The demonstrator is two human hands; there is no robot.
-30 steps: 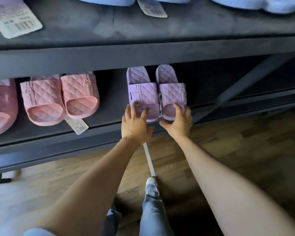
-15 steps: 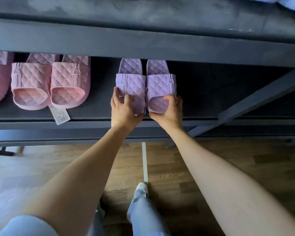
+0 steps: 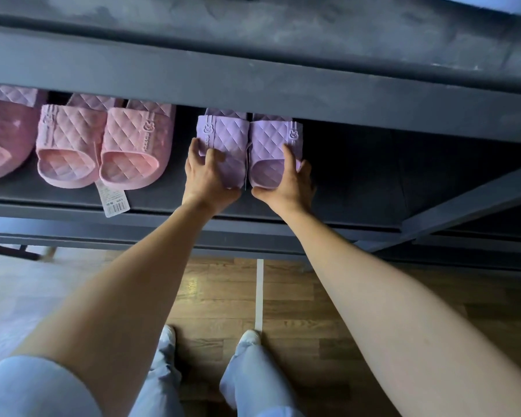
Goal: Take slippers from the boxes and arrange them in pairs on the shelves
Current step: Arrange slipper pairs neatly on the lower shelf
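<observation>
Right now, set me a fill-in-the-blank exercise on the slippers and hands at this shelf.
1. The slippers held by the left hand and the right hand are ____ in colour.
2. Each hand holds ____ slipper of that pair.
3. The pink pair with the paper tag sits on the person's ____ side of them.

Missing words: purple; one; left.

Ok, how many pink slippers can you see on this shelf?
3. One pink slipper and its mate sit side by side left of the purple pair; a third is cut off at the left edge. More may lie beyond.
</observation>
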